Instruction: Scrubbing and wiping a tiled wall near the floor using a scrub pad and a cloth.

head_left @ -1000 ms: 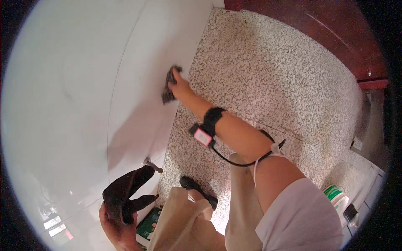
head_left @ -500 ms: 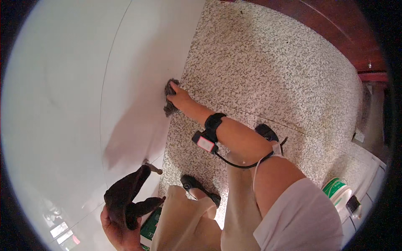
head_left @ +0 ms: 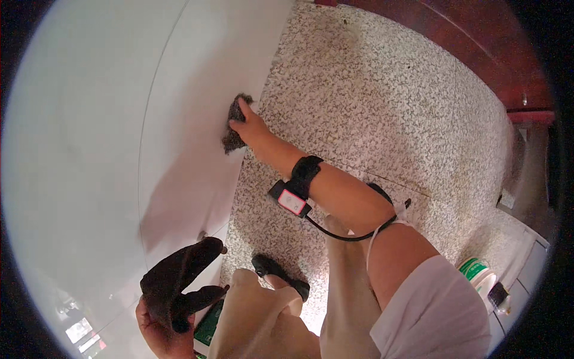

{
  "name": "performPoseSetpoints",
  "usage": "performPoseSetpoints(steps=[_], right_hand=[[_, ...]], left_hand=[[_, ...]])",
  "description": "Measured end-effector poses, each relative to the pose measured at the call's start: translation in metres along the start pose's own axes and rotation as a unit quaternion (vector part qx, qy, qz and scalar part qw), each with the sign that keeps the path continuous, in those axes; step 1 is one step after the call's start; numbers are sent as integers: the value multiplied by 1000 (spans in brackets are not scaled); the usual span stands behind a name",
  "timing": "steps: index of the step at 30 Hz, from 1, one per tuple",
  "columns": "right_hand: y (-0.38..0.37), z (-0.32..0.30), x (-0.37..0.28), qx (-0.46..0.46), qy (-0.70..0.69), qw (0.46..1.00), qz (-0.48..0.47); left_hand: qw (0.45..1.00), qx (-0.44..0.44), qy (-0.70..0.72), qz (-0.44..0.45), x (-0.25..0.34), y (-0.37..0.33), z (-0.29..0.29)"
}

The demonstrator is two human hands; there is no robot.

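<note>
My right hand (head_left: 251,128) is closed on a dark grey, coarse-textured scrubbing pad (head_left: 235,125), pressed against the glossy white wall (head_left: 197,90) just above its lower edge at the floor. The arm reaches up and left across the view. At the lower left, my left hand (head_left: 161,332) grips a folded dark brown cloth (head_left: 173,281), which hangs over the fingers in two flaps. A small rounded fitting (head_left: 203,235) shows on the wall beside the cloth's upper end. Partly hidden behind the left hand is a green and white container (head_left: 208,326).
Speckled stone floor (head_left: 371,102) spreads right of the wall, with my dark shoes (head_left: 281,275) on it. A green and white bucket (head_left: 476,274) stands at the lower right, a black-bristled brush (head_left: 498,294) beside it. Dark red panelling (head_left: 478,48) runs along the upper right.
My right hand and the pad have slid upward and a little left along the wall. The left hand with the cloth has shifted slightly left, and its upper flap now covers more of the fitting.
</note>
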State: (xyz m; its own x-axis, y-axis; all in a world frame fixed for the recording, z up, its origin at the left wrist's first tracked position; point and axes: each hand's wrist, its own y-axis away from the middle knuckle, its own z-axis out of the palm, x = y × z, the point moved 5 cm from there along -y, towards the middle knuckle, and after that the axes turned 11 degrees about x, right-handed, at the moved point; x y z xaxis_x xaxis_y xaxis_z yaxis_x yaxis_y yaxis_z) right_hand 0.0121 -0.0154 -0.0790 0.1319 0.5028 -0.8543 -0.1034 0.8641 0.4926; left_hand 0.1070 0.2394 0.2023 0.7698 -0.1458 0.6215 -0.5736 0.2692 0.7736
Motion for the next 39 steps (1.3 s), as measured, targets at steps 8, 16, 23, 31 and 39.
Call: performPoseSetpoints(steps=[8,16,23,31,39], right_hand=[[-34,-11,-13,37,7,998,-51],[11,18,22,32,129,983,-128],[-34,-13,10,10,42,998,-49],[-9,-6,1,-34,123,992,0],[-5,-4,2,-39,114,992,-23]], left_hand=[[999,12,-27,10,12,-19,12],[744,19,-518,421,17,-29,28],[934,68,-270,225,1,-35,32],[983,84,-118,113,2,-41,29],[985,65,-129,98,6,-45,23]])
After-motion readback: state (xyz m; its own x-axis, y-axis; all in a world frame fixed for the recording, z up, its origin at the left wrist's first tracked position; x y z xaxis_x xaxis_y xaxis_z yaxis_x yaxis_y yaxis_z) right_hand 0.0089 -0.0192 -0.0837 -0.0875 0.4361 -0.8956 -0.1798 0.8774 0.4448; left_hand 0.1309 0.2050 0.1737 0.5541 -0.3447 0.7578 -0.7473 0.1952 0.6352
